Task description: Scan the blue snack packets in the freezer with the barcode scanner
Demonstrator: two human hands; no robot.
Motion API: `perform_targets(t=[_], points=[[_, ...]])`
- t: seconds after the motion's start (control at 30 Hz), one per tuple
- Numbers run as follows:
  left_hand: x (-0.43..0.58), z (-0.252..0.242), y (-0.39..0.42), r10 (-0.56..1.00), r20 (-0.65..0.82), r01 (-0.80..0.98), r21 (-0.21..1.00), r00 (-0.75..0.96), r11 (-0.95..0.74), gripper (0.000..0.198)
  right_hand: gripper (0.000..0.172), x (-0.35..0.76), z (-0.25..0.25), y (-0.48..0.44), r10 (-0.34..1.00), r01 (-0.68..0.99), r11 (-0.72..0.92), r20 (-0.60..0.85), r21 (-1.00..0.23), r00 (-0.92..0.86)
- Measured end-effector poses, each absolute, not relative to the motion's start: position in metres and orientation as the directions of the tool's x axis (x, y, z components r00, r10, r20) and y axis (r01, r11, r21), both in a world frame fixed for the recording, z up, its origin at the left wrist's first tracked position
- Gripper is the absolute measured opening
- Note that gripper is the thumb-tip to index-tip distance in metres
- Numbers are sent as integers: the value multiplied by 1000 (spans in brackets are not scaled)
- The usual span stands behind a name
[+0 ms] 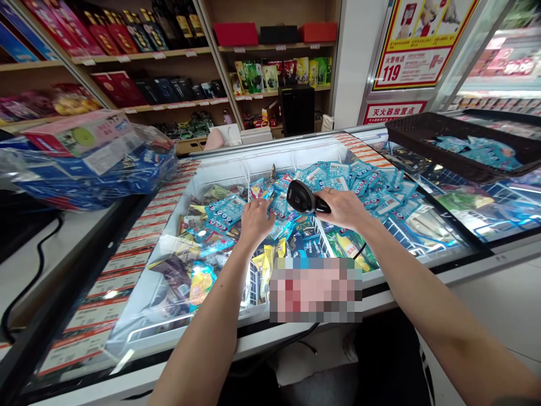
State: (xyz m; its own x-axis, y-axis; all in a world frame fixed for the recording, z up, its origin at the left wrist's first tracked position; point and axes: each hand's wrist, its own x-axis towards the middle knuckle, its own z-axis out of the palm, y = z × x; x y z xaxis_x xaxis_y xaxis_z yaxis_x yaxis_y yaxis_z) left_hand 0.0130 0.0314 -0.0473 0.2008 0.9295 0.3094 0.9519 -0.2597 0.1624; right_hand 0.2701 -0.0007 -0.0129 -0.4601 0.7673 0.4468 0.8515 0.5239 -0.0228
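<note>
My right hand (340,207) is closed round the handle of a black handheld barcode scanner (301,197), whose head points left toward my other hand. My left hand (256,221) has its fingers bent over a small blue packet (276,204), with the fingertips partly hidden. A large heap of similar blue packets (372,183) lies on the glass top of a chest freezer to the right. A smaller group of blue packets (226,213) lies left of my left hand.
Under the freezer glass (169,293) are colourful packs in wire baskets. A dark brown tray (460,132) with more blue packets stands at right. A plastic-wrapped bundle of boxes (88,152) sits at left. Stocked shelves (177,52) stand behind. The scanner's cable (360,251) hangs over the front.
</note>
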Motion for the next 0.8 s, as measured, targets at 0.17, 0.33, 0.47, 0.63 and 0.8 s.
perform_targets(t=[0.17,0.33,0.47,0.63,0.8], points=[[15,-49,30,914,383,953,200,136,-226,41,36,270,-14,-1,767,850,526,438,-14,-468],[9,-46,33,926,366,921,319,98,-223,53,37,269,-15,0,759,846,533,437,9,-483],[-1,-42,38,914,405,845,488,4,-219,49,39,269,-16,0,761,848,529,429,21,-486],[-1,-37,36,906,423,797,556,-28,-235,39,39,269,-16,0,759,845,535,427,19,-491],[3,-33,32,888,460,798,527,19,-291,36,41,269,-18,1,745,824,567,426,2,-514]])
